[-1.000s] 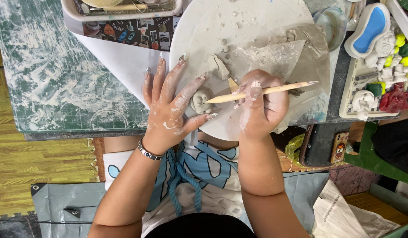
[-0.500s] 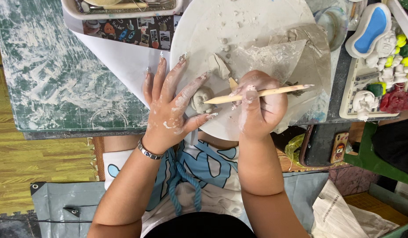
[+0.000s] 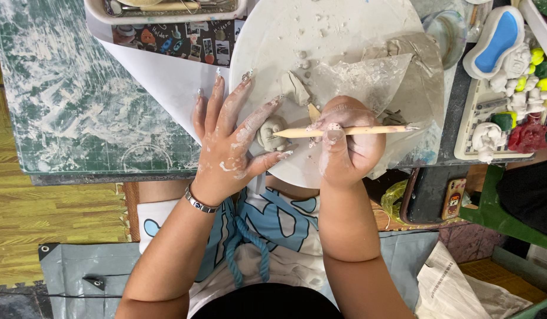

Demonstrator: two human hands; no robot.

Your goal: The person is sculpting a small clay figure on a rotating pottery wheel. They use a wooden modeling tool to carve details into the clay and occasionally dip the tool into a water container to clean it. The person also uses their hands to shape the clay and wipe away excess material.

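My left hand (image 3: 229, 139), smeared with clay, lies flat with fingers spread on the round white board (image 3: 320, 29), its thumb and forefinger pinching a small grey clay figure (image 3: 270, 134). My right hand (image 3: 347, 147) grips a wooden modelling stick (image 3: 368, 130) held level, its left tip touching the clay figure. A second stick end (image 3: 313, 112) pokes out beside my right fingers. Another lump of grey clay (image 3: 294, 87) sits just above the figure. A sheet of clear plastic (image 3: 368, 80) dusted with clay lies behind my right hand.
A green cutting mat (image 3: 72, 100) smeared white covers the table's left. A white tray with tools (image 3: 167, 9) stands at the top. To the right are a blue-and-white dish (image 3: 495, 44) and a tray of small coloured clay pieces (image 3: 510, 112). A dark phone (image 3: 430, 195) lies lower right.
My right hand has shifted the stick slightly, its tip still at the clay figure. My left hand stays in place.
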